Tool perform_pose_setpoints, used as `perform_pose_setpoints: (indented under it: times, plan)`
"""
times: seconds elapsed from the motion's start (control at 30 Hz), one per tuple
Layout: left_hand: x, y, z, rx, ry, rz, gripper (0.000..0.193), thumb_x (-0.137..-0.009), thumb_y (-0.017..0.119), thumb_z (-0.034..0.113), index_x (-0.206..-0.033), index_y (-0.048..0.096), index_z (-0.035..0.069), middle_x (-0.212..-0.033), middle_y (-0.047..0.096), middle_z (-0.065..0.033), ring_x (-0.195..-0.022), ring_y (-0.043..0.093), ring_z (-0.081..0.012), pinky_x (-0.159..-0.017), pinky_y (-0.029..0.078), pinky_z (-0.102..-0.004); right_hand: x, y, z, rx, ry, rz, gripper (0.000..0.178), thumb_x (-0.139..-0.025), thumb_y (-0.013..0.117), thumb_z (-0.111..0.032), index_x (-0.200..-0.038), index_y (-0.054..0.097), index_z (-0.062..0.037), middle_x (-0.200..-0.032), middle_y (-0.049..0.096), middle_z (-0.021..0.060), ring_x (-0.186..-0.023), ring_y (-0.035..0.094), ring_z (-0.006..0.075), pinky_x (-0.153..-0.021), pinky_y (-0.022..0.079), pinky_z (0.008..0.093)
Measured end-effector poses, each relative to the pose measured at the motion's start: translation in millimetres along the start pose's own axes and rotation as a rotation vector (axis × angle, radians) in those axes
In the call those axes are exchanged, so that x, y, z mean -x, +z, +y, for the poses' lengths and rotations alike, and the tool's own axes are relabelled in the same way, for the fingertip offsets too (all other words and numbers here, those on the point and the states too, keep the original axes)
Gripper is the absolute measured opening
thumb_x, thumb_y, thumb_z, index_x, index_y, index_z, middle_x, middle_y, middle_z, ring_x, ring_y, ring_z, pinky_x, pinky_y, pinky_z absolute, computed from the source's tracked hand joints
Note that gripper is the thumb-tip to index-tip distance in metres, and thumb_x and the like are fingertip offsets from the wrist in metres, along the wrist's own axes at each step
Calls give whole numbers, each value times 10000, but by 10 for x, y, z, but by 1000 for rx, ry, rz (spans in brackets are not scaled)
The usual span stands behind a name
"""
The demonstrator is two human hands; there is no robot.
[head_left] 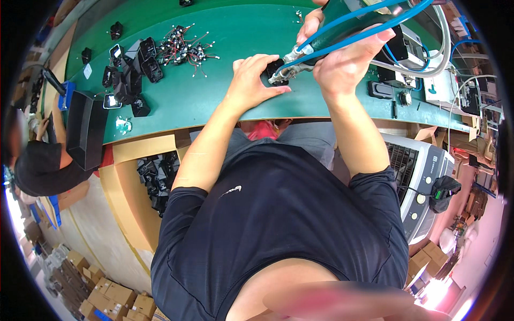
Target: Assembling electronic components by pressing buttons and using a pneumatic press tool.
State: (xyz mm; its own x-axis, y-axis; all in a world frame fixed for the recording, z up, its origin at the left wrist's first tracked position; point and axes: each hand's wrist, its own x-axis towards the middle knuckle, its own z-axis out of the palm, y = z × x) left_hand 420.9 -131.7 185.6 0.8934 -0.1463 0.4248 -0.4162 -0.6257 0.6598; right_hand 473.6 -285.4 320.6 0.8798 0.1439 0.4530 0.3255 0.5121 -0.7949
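Some bench edge [174, 123] bare; left hand [250, 79] pinches black part [274, 67]; right hand [342, 67] grips tool [334, 37].

L hand [247, 79] cupped w/ thumb [276, 91] out, R hand [340, 68] gripping.

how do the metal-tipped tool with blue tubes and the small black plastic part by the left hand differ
Size: the metal-tipped tool with blue tubes is far larger than the small black plastic part. Pose: the tool slants in the right hand; the part sits low, between the left hand's thumb and fingers.
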Motion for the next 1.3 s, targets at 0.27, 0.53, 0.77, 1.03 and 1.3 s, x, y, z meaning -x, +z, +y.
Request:
perform_pose_setpoints:
  times: [0.27, 0.53, 0.77, 1.03, 1.3]
  plan:
    - [-32, 3, 3, 38, -13, -30, 802, -647, 938, 463, -1305, 651, 106, -1213, 679, -84, -1137, 629, -270, -1004, 375, -407, -52, 485, -368, -307, 122, 354, 957, -910, 306, -888, -1212, 563, -17, -758, 619, 98, -599, 591, 189, -548, 503, 290]
    - [5, -29, 43, 52, -56, -9, 791, -650, 937, 456, -1302, 648, 114, -1225, 669, -70, -1157, 610, -259, -1013, 353, -414, -285, 588, -826, 58, -17, 58, 1019, -921, 177, -893, -1134, 588, 14, -649, 589, 62, -511, 552, 153, -477, 471, 254]
    - [-31, -17, 31, 21, 8, -20, 759, -639, 942, 445, -1253, 662, 97, -1219, 669, -71, -1144, 610, -261, -1004, 350, -410, -166, 208, -58, 50, 72, 62, 1014, -876, 284, -929, -1156, 585, -2, -673, 589, 64, -549, 549, 160, -515, 444, 263]
    - [-7, -10, 27, 32, 48, 27, 775, -639, 938, 467, -1228, 658, 47, -1216, 671, -97, -1147, 615, -269, -996, 360, -414, -33, 195, 62, 75, 70, 89, 1023, -857, 323, -938, -1200, 559, -4, -714, 598, 65, -581, 561, 161, -539, 456, 268]
    - [-36, -4, 22, 37, 47, 6, 778, -634, 942, 467, -1210, 652, 32, -1215, 671, -110, -1150, 618, -278, -992, 366, -414, -19, -136, 490, -424, 116, 116, 1031, -829, 379, -948, -1198, 565, -3, -722, 599, 72, -590, 578, 171, -534, 468, 273]
